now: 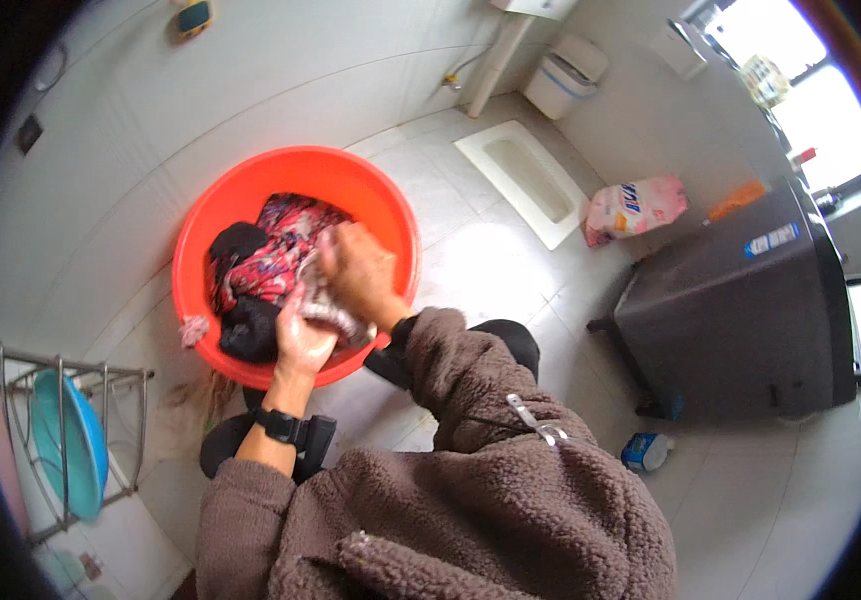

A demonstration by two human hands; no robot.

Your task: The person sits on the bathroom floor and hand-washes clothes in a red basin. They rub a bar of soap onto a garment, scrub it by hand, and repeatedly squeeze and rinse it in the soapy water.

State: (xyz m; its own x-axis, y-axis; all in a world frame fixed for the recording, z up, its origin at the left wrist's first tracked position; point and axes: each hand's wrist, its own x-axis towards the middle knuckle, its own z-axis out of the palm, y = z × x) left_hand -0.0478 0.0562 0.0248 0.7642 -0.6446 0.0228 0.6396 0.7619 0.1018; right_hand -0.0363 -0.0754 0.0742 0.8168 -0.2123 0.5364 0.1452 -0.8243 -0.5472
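Observation:
Both hands work over a red plastic tub [198,262] on the floor. A pale, knitted-looking cloth [314,304] is bunched between them at the tub's near right side. My right hand [359,270] bends over this cloth from above, its fingers blurred. From below, my left hand [303,337] holds the same cloth, thumb up and part of the palm showing. Beyond them in the tub lies a red, floral-patterned garment [269,270]. Black cloth [249,330] is heaped close to my left hand, and another dark piece [238,241] sits at the left.
A metal rack [63,435] holding a blue basin [70,442] stands at left. Past the tub are a squat toilet [524,180], a lidded bin [562,79] and a pink-white detergent bag [637,208]. At right stand a dark washing machine [738,322] and a blue-labelled bottle [646,451].

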